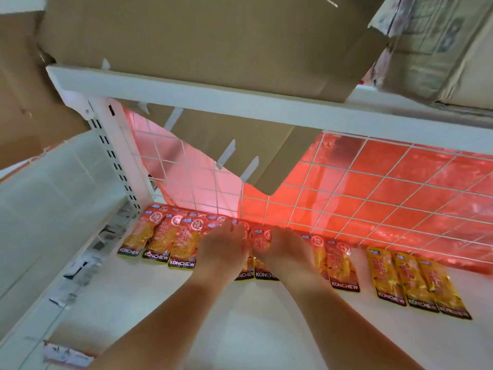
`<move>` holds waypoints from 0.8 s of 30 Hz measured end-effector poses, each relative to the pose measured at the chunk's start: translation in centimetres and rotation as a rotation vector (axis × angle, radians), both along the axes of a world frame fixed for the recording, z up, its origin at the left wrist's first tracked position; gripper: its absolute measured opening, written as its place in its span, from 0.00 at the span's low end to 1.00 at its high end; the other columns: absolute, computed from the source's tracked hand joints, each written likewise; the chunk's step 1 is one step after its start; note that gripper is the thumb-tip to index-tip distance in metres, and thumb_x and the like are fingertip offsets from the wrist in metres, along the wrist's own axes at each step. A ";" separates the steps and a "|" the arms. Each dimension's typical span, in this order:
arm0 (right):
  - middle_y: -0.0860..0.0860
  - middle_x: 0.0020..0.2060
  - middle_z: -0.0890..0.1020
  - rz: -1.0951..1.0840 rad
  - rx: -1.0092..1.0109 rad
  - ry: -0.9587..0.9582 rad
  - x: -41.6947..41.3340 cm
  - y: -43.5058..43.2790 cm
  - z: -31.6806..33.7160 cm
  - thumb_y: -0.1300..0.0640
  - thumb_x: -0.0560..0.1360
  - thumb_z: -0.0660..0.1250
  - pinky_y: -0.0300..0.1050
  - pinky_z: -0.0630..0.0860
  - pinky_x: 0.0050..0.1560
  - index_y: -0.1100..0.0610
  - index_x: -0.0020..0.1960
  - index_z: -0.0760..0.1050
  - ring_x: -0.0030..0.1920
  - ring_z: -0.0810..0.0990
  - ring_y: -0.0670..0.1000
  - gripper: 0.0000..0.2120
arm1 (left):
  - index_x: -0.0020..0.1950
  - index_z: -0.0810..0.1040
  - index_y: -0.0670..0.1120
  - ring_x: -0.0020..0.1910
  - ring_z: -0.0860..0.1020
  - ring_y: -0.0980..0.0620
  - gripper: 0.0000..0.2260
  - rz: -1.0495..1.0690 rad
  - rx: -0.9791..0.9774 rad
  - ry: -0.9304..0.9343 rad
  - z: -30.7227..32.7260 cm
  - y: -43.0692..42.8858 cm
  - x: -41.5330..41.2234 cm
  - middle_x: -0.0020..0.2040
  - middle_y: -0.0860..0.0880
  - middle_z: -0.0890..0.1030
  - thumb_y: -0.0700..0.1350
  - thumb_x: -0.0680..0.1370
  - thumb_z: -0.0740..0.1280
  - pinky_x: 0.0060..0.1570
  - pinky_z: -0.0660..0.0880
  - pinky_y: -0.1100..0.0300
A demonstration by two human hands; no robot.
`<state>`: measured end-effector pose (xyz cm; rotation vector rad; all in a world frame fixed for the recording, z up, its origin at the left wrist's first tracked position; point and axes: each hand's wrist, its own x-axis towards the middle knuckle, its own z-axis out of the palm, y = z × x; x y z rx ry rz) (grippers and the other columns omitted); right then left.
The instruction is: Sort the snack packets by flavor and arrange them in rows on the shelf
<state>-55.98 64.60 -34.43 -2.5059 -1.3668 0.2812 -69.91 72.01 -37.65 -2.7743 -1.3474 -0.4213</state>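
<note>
White shelf [266, 329], near side: where are the hands?
— Both on the red packets [184, 241], mid-row. The left hand [222, 249] lies with fingers stretched over them; the right hand [285, 252] bends down over one, its grip hidden.
— And the other flavour?
— Yellow packets [413, 281] lie to the right, all against the wire grid [346, 188].
— Any containers?
— One cardboard box [213, 41] sits on the shelf above; I cannot see its contents.

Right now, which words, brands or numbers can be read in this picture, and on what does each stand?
"KONCHEW": dark bottom band of the red packets.
"KONCHEW": same band on the yellow packets.
Other print on packets: too blurred.
Box, upper right: print blurred.
Shelf-edge label, lower left: blurred.
</note>
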 end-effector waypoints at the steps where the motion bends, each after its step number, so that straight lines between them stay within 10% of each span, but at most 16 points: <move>1: 0.48 0.45 0.83 0.002 -0.010 0.012 -0.1 0.0 0.0 0.27 0.67 0.62 0.46 0.73 0.42 0.47 0.51 0.77 0.49 0.83 0.55 0.27 | 0.58 0.79 0.52 0.42 0.78 0.49 0.14 -0.016 -0.011 -0.018 0.0 0.1 -0.2 0.48 0.51 0.78 0.54 0.81 0.56 0.36 0.74 0.56; 24: 0.49 0.55 0.79 -0.004 -0.061 0.035 -0.7 0.3 -0.8 0.32 0.72 0.68 0.52 0.78 0.55 0.47 0.65 0.73 0.58 0.78 0.56 0.28 | 0.54 0.83 0.51 0.46 0.76 0.46 0.12 -0.114 0.084 -0.248 -2.8 0.3 -2.1 0.50 0.52 0.82 0.54 0.83 0.61 0.46 0.74 0.49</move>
